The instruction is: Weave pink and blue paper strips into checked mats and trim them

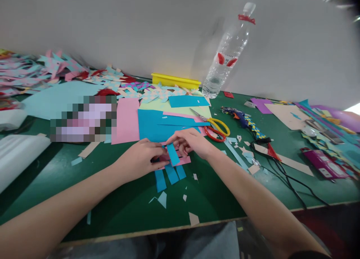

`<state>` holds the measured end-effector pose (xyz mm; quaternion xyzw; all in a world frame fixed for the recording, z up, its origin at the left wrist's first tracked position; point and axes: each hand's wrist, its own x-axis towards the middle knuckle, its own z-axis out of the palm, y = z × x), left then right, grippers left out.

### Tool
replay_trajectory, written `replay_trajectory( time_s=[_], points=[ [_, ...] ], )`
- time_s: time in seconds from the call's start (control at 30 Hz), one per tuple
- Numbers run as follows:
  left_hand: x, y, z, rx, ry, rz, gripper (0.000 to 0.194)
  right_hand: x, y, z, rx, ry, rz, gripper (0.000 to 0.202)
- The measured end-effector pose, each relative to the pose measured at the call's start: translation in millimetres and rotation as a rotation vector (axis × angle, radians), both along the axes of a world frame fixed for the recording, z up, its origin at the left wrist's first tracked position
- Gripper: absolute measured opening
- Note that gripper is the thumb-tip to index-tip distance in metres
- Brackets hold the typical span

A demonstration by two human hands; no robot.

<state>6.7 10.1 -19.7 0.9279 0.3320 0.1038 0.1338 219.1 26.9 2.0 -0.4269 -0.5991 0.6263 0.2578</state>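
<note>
Blue paper strips [161,180] cross pink paper strips [185,160] low in the middle of the green table, their lower ends spreading toward the front edge. My left hand [143,156] lies on the left side of this piece, its fingers closed round the edge. From the right, my right hand [189,142] pinches the top of one blue strip [173,155], which is folded over the pink ones. The fingers partly hide where the strips cross. Just behind the hands lies a large blue sheet [152,125], with scissors [216,127] at its right end.
A tall bottle [225,56] leans by the grey wall beside a yellow holder [176,81]. Woven paper pieces [56,69] heap up at the back left. A glue gun [239,116], its black cable and a purple box [323,164] lie right, among scraps.
</note>
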Motion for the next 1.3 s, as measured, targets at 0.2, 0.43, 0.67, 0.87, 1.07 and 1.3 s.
replay_trajectory(
  time_s=[0.2,0.43,0.67,0.87,1.07,1.3],
  points=[
    [-0.2,0.3,-1.3,0.032,-0.001,0.0,0.031,5.7,4.2,-2.6,-0.048,-0.008,0.031,0.035],
    [-0.8,0.6,-3.2,0.003,-0.025,-0.003,0.03,6.5,9.3,-6.1,-0.107,0.154,-0.113,0.043],
    [0.0,-1.9,0.2,-0.007,-0.071,-0.005,0.031,9.5,16.3,-14.7,0.027,0.141,-0.174,0.025],
    [0.8,0.6,-5.1,-0.042,-0.091,0.006,0.028,6.8,14.8,-18.0,0.144,0.055,-0.256,0.034],
    [0.2,1.0,-6.8,0.053,-0.133,0.083,0.033,-0.9,14.2,-22.7,0.278,-0.016,-0.325,0.039],
    [-2.7,2.4,-5.5,0.133,-0.114,0.116,0.042,-3.4,14.0,-31.5,0.375,-0.001,-0.4,0.035]
  ],
)
